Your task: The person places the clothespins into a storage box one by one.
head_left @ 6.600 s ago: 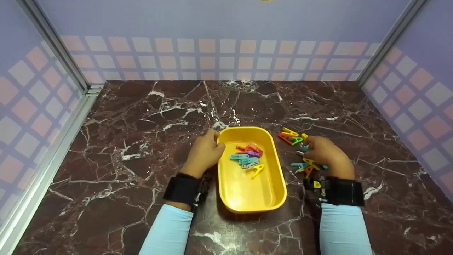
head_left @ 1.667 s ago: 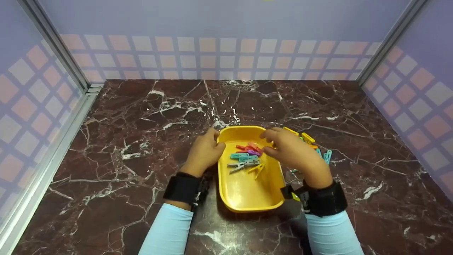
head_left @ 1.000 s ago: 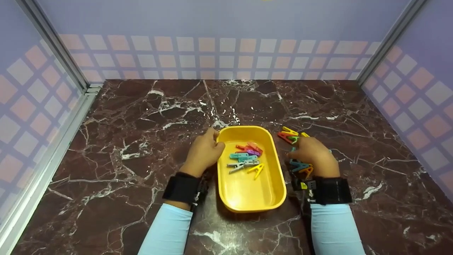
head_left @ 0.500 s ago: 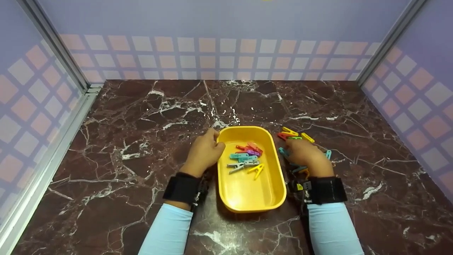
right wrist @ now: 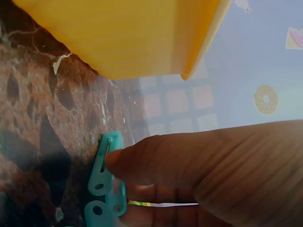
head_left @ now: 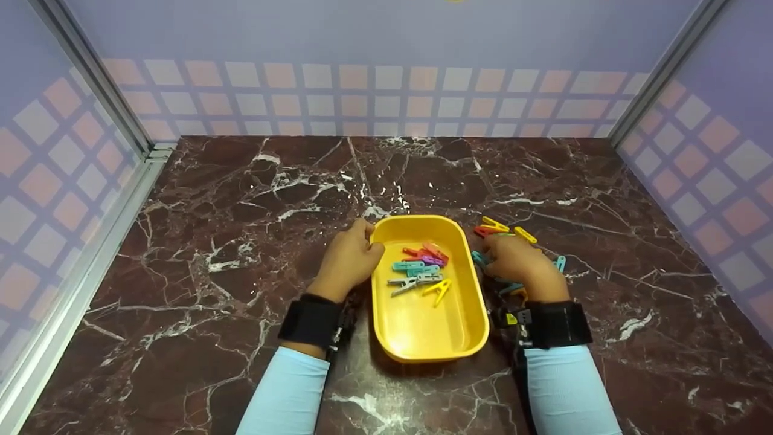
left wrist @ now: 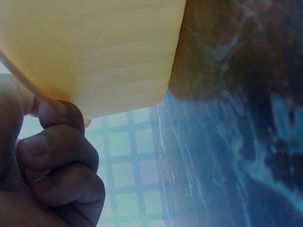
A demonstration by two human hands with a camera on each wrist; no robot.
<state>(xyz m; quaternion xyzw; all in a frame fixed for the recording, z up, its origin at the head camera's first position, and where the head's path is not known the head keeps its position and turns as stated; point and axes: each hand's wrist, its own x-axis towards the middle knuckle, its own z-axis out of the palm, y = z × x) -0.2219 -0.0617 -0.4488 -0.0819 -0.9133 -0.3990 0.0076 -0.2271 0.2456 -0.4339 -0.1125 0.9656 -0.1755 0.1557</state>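
Observation:
A yellow plastic tray (head_left: 416, 326) stands on the table, holding several clothespins, among them a yellow clothespin (head_left: 438, 292), a grey clothespin (head_left: 401, 287) and a teal clothespin (head_left: 408, 266). My left hand (head_left: 347, 260) grips its left rim; in the left wrist view thumb and forefinger pinch the edge, the other fingers curled below. Right of the tray, my right hand (head_left: 519, 263) is low over the loose pile. It pinches a teal clothespin (right wrist: 100, 175) at the tabletop, the thumb across its spring; fingers behind are partly hidden. Another teal clothespin (right wrist: 98, 215) lies right beside it.
Around the right hand lie loose clothespins: a yellow clothespin (head_left: 525, 235), a red clothespin (head_left: 485, 231), a teal clothespin (head_left: 560, 263) and others partly covered by the hand. The dark marbled table (head_left: 253, 199) is bounded by panels behind and at both sides.
A grey clothespin has joined those in the tray. My right hand went over the tray, then returned to the pile and shifted left to a teal clothespin. The left hand stays on the rim.

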